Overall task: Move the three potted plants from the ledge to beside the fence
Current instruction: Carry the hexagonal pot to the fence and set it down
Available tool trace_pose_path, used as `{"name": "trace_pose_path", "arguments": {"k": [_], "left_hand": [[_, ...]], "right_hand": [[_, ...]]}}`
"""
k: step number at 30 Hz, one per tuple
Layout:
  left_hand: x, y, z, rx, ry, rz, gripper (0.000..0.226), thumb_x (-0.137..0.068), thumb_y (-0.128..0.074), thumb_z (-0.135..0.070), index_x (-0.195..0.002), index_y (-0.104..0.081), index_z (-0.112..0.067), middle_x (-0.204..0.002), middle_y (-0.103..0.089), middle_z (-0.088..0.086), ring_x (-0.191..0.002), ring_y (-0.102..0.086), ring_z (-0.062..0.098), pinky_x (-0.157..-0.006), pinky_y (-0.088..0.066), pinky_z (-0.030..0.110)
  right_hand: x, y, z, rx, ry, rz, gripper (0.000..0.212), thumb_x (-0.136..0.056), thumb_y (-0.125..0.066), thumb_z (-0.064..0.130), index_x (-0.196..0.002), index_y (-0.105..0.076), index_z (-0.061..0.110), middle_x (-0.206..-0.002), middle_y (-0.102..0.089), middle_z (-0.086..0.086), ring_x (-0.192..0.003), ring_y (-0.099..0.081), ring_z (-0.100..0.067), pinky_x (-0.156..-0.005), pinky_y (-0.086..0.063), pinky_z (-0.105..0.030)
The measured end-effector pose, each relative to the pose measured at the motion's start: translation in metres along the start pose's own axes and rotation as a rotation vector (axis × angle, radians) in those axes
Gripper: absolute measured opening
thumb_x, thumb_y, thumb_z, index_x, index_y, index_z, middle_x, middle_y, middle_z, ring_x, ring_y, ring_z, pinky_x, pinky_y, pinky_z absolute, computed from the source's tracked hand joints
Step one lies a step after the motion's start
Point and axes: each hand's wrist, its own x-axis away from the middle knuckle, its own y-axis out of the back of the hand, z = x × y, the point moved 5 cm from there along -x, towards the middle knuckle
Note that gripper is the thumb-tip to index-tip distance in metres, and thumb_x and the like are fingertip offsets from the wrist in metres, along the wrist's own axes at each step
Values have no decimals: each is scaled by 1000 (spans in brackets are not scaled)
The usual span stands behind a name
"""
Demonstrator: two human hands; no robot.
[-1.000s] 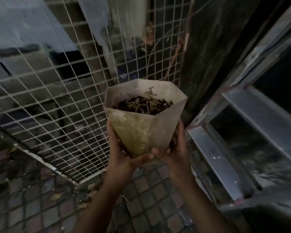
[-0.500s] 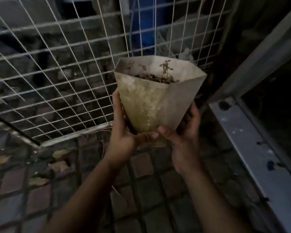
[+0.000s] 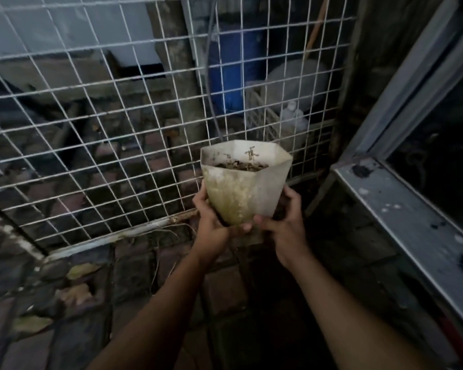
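Observation:
A pale, stained six-sided pot with dark soil and a small dried sprig is held in the air in front of the white wire-mesh fence. My left hand cups its lower left side. My right hand grips its lower right side, thumb across the front. The pot is upright, above the tiled floor and close to the fence's bottom rail. No other potted plant is visible.
A grey metal ledge of a window frame runs along the right. Dark floor tiles with fallen leaves lie below. Behind the fence stand a blue barrel and a white crate.
The pot has moved forward and down toward the base of the fence, held by both hands throughout. The view has swung so more of the fence and ledge shows.

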Motion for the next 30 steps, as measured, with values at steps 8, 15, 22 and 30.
{"name": "trace_pose_path", "arguments": {"k": [8,15,22,30], "left_hand": [[-7,8,52,-94,51,6,121,-51,-92,0,-144,-16,-11,-151,-42,15,-143,-50,26,-113,-52,36],[-8,18,79,-185,91,19,121,-47,-95,-4,-142,-22,-18,-143,-50,6,-133,-57,18,-112,-54,42],[4,25,88,-234,29,-18,118,-44,-101,-7,-134,-24,-4,-134,-49,3,-124,-59,-1,-103,-51,18],[8,36,52,114,126,-56,83,-67,-71,-22,-139,-37,-43,-147,-56,16,-126,-63,34,-88,-53,56]], "right_hand": [[0,18,-34,102,-52,-1,83,-77,-76,-21,-138,-44,26,-139,-60,1,-137,-55,-34,-106,-51,-66],[12,18,-54,37,-127,-60,64,-85,-80,5,-136,-46,24,-128,-64,18,-131,-61,-24,-109,-48,-66],[15,0,-46,29,-162,2,75,-76,-77,53,-142,-44,36,-118,-69,33,-112,-67,6,-100,-54,-46],[12,-1,-39,57,-174,4,77,-73,-77,53,-143,-45,59,-136,-64,27,-128,-61,-2,-114,-47,-58]]}}
